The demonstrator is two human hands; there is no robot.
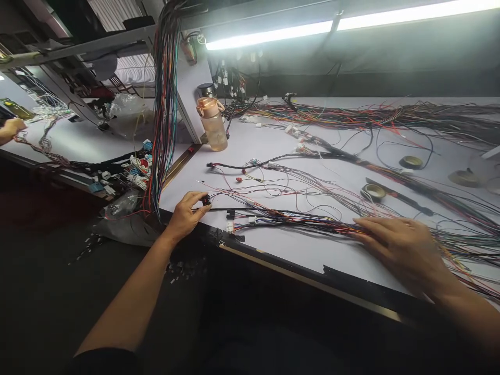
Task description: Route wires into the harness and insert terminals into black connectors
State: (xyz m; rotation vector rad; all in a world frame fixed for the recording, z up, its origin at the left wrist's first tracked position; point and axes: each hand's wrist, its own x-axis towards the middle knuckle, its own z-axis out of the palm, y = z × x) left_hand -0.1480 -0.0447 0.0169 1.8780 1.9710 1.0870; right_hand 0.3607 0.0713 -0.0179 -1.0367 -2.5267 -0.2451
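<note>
Head view shows a white worktop (312, 250) under a strip light (351, 23). Left hand (186, 213) has its grip pinched on a small black connector (205, 200); beside it, right hand (402, 247) lies flat, fingers apart, on the coloured wire harness (304, 221). Beyond stands a peach water bottle (213, 125).

A multicoloured wire bundle (297, 221) lies flat along the table's front edge, ending in a small black connector (205, 200).
</note>
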